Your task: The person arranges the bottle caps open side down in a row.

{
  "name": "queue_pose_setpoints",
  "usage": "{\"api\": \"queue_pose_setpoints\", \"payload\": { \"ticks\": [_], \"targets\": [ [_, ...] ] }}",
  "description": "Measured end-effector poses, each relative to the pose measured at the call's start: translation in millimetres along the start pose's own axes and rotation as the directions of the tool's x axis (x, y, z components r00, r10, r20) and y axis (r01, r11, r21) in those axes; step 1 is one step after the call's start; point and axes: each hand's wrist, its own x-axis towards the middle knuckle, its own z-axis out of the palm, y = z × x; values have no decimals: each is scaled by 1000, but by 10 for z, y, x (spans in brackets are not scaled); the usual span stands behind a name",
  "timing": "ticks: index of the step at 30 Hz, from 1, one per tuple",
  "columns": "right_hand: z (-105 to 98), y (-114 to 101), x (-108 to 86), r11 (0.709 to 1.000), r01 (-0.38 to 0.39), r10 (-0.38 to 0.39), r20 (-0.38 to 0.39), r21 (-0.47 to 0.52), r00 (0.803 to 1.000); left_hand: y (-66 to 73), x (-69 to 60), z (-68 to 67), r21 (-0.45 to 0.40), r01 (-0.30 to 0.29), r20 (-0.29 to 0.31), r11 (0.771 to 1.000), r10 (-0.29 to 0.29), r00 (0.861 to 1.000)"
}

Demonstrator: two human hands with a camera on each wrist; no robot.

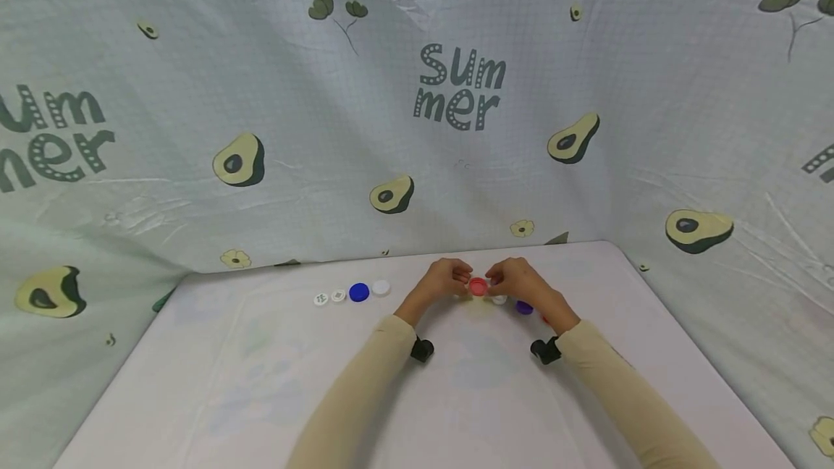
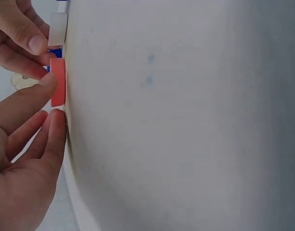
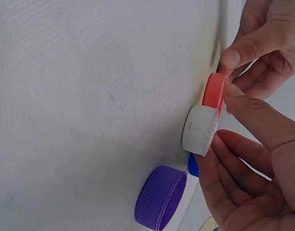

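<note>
A red bottle cap [image 1: 478, 286] lies on the white table between the two hands. My left hand [image 1: 446, 277] pinches it at its left side; in the left wrist view the thumb [image 2: 48, 81] overlaps its rim and the fingertips touch its end. My right hand [image 1: 521, 281] is at the cap's other side, thumb and fingers apart and relaxed, the thumb tip [image 3: 235, 90] close by the red rim. Beside those fingers stands a white cap [image 3: 199, 130], a blue piece [image 3: 193, 165] partly hidden behind it. A ribbed purple cap [image 3: 159, 197] is nearer the right wrist camera.
Left of the hands runs a row: two small white marked discs [image 1: 329, 297], a blue cap [image 1: 359, 292] and a white cap [image 1: 381, 287]. Another red piece [image 1: 546, 319] is partly covered by the right wrist. A patterned cloth [image 1: 326, 165] hangs behind the table.
</note>
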Motion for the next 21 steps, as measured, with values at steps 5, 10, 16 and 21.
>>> {"api": "queue_pose_setpoints", "payload": {
  "ticks": [5,10,16,21],
  "targets": [
    [27,-22,8,1000,-2,2,10,6,1000,-6,12,30,55,4,-22,998,-3,1000],
    [59,-50,16,999,-38,38,-2,-1,999,17,26,31,76,-6,-35,997,9,999],
    [80,-79,19,998,-60,59,-31,-21,998,22,61,54,104,-8,-50,995,14,999],
    [75,-67,11,999,-38,36,-64,-31,997,32,59,65,92,6,-61,996,0,998]
  ]
}}
